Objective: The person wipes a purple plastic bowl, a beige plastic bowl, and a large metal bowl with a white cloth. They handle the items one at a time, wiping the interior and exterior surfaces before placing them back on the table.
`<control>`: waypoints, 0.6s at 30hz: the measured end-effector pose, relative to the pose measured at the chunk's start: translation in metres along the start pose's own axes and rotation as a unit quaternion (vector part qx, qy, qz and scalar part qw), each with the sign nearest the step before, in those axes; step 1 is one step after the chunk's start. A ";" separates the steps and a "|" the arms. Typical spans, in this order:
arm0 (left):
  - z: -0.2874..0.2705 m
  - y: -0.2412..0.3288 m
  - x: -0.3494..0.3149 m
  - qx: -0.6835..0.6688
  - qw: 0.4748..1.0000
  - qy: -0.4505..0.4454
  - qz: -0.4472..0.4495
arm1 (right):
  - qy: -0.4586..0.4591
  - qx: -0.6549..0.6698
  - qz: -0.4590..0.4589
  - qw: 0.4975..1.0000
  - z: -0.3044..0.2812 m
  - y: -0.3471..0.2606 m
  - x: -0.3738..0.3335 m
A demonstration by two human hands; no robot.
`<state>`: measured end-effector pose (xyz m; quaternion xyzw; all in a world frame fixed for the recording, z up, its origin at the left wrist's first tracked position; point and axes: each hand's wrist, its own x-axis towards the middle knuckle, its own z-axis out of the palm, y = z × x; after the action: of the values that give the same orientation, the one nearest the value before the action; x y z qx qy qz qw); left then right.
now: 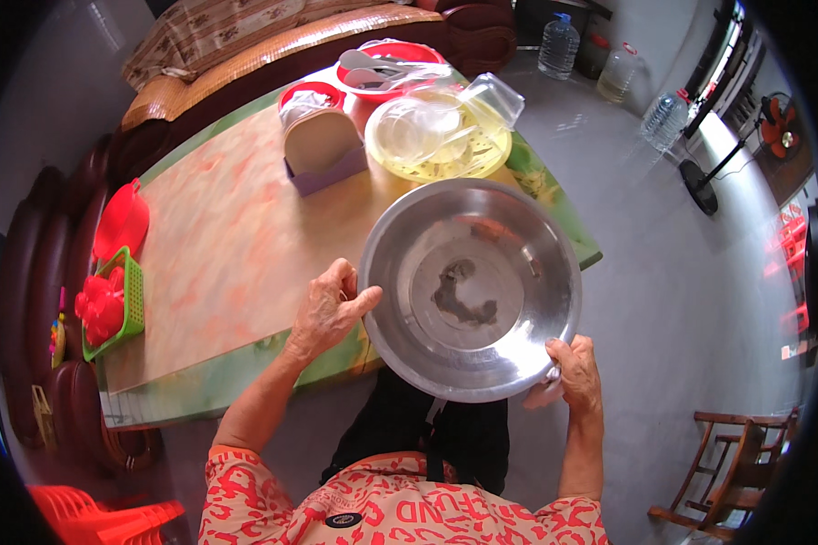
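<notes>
A wide stainless steel basin (409,245) is tilted before me, over the table's near right edge. Dark wet-looking residue lies on its bottom. My left hand (327,313) is closed at the left rim, its thumb against the metal and its other fingers curled, partly hidden. At the lower right rim my right hand (576,372) grips the basin, thumb on the inner side. A pale crumpled cloth (543,391) shows under that hand, against the basin's outside.
On the table (218,263) stand a yellow basket (436,171) with clear plastic containers, a purple-sided holder (325,163) and red basins (432,56). A green basket (134,300) sits at the left edge. Right, on the floor, are a fan (700,186), water bottles (559,50) and a wooden chair (736,468).
</notes>
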<state>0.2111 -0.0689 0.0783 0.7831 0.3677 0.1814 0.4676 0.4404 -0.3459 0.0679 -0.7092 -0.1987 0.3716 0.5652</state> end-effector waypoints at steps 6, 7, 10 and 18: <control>-0.031 -0.005 -0.022 -0.181 0.981 -0.020 -0.070 | -0.038 0.056 0.001 0.998 0.029 -0.004 0.004; -0.035 -0.016 -0.022 -0.170 0.983 -0.028 -0.060 | -0.042 0.090 -0.006 0.995 0.034 -0.002 0.005; -0.036 -0.016 -0.032 -0.234 0.970 -0.049 -0.049 | -0.012 0.209 -0.005 0.978 0.053 0.003 0.007; -0.060 -0.040 -0.052 -0.260 0.964 0.029 -0.043 | -0.064 0.139 -0.008 0.988 0.062 0.002 0.014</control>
<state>0.1226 -0.0602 0.0768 0.6127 0.3545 0.2732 0.6514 0.4026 -0.2965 0.0572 -0.5972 -0.1868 0.4353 0.6473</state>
